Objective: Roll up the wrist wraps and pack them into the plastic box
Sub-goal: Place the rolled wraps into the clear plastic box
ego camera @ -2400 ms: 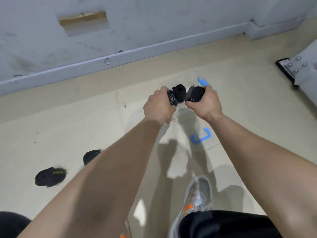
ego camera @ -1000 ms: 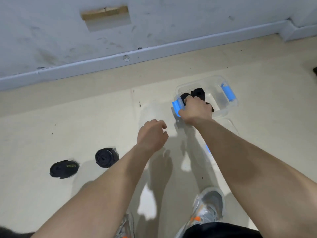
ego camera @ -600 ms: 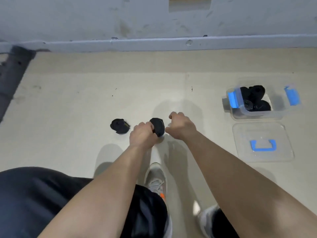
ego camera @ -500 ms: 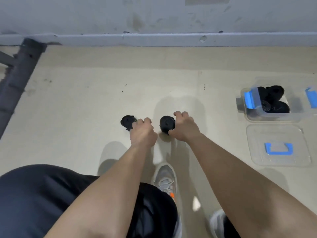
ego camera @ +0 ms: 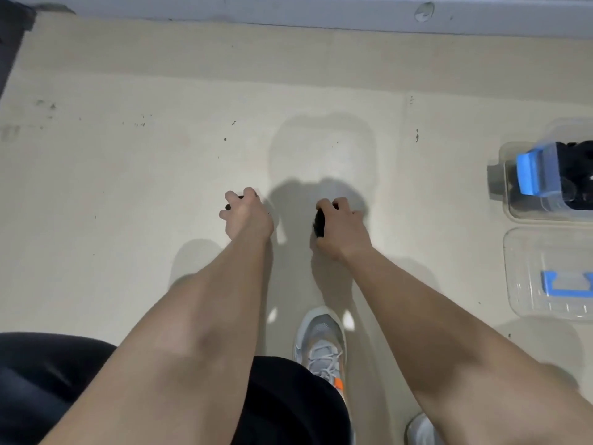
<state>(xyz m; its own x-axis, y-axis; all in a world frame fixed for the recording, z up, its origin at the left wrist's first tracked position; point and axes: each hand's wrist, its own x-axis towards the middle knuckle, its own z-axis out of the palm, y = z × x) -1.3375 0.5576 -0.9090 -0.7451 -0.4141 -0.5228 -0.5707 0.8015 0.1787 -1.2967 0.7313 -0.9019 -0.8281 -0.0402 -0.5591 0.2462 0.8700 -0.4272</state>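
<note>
Head view: the right hand [ego camera: 345, 232] has its fingers [ego camera: 333, 205] clenched round a rolled wrap [ego camera: 320, 223], black soft fabric wound into a stubby cylinder, low over the matte beige floor [ego camera: 128, 175]. Whether it touches the floor cannot be told. The left hand [ego camera: 248, 218] is curled round a second wrap [ego camera: 228, 207], which the knuckles almost wholly hide; only dark slivers show.

Well apart, at the right edge, stands the clear plastic box [ego camera: 526, 211] with a blue latch [ego camera: 529, 175] and dark packed rolls [ego camera: 577, 168] inside, cut off by the frame. Just nearer lies its transparent lid [ego camera: 526, 252] with a blue handle [ego camera: 564, 285]. A grey mesh shoe [ego camera: 321, 342] shows between the forearms.
</note>
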